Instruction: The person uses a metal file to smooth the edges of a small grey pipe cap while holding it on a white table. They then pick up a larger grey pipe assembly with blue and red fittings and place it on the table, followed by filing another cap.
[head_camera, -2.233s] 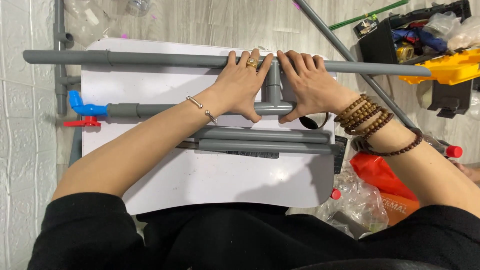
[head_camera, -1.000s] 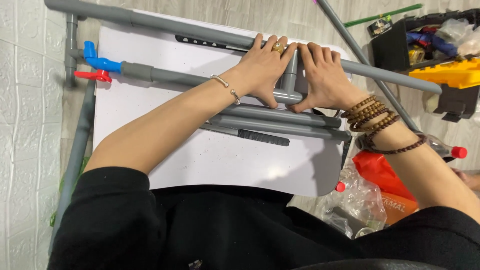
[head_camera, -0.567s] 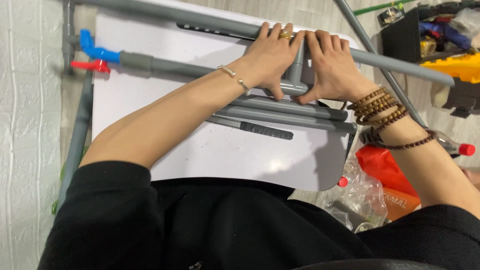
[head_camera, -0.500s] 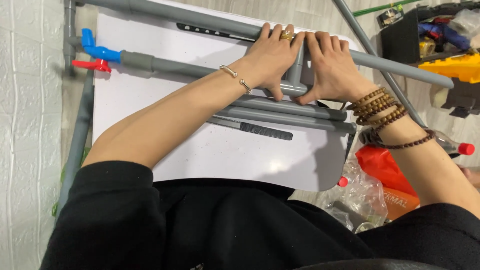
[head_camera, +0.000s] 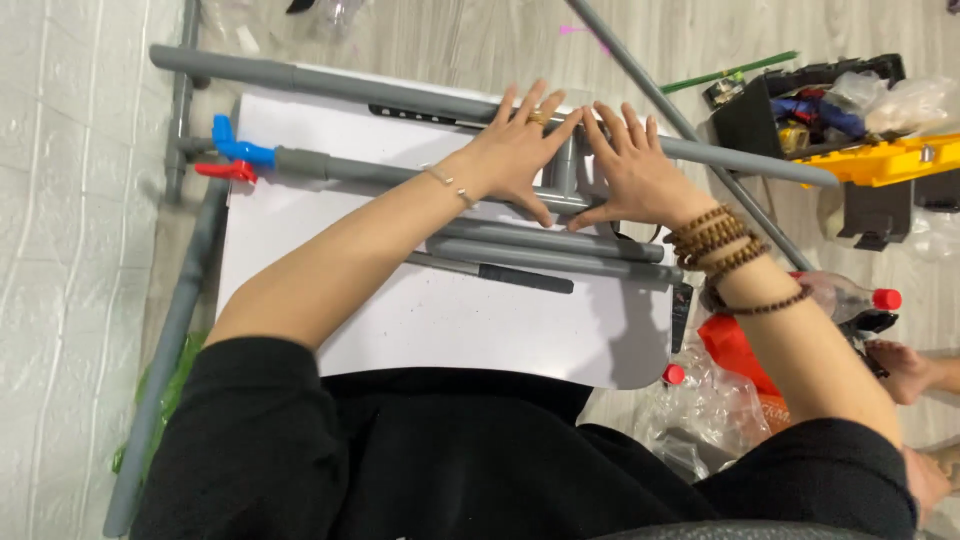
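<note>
Both hands are laid flat, fingers spread and open, nothing gripped. The left hand (head_camera: 515, 150) and right hand (head_camera: 628, 170) are pressed either side of a short grey plastic pipe stub (head_camera: 566, 168), set in a grey T-fitting (head_camera: 560, 203) near the far right part of the small white table (head_camera: 400, 310). The stub is seen in the gap between the two sets of fingers, with both thumbs touching the T-fitting from below. The stub is joined at its far end to a long grey pipe (head_camera: 330, 82) along the table's far edge. From the fitting a grey pipe (head_camera: 360, 168) is run left to a blue valve with red handle (head_camera: 235, 160) at the far left corner. Two loose grey pipes (head_camera: 545, 248) are lying just nearer than the hands, beside a dark marker pen (head_camera: 500, 273).
</note>
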